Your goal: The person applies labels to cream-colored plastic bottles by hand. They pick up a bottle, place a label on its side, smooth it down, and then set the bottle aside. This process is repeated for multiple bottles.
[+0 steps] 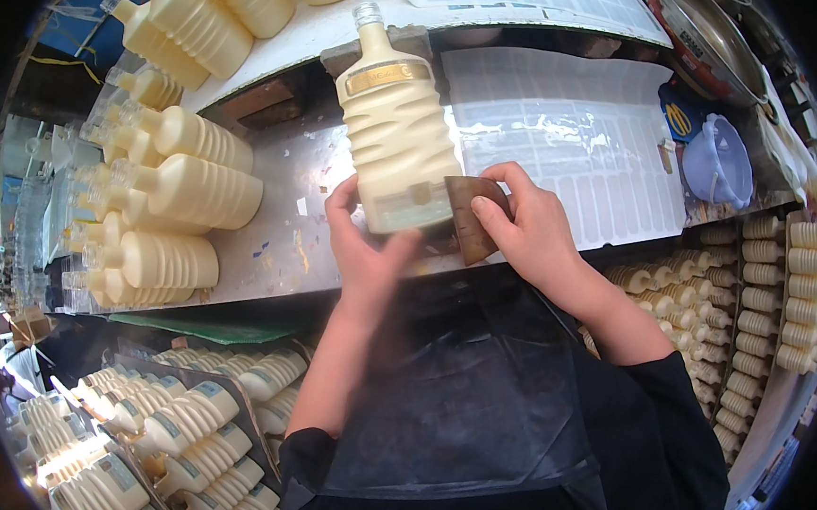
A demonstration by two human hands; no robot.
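Note:
A cream ribbed bottle (pixel 399 145) with a clear neck and a gold label near its shoulder lies before me, base toward me. A pale, see-through patch shows on its lower part. My left hand (pixel 368 252) grips the bottle's base, fingers along its left side and the thumb, smeared by motion, at the bottom edge. In my right hand (pixel 534 224) is a flat brown scraper-like piece (pixel 472 223), pinched between thumb and fingers. One edge of it meets or overlaps the bottle's lower right corner; whether it presses there I cannot tell.
Several cream bottles (pixel 206 192) lie stacked on the table's left, with others (pixel 197 27) on a raised white ledge. A sheet of clear labels (pixel 577 144) covers the right side. Beyond it stands a lilac bucket (pixel 718 161). Crates of bottles (pixel 193 420) sit below.

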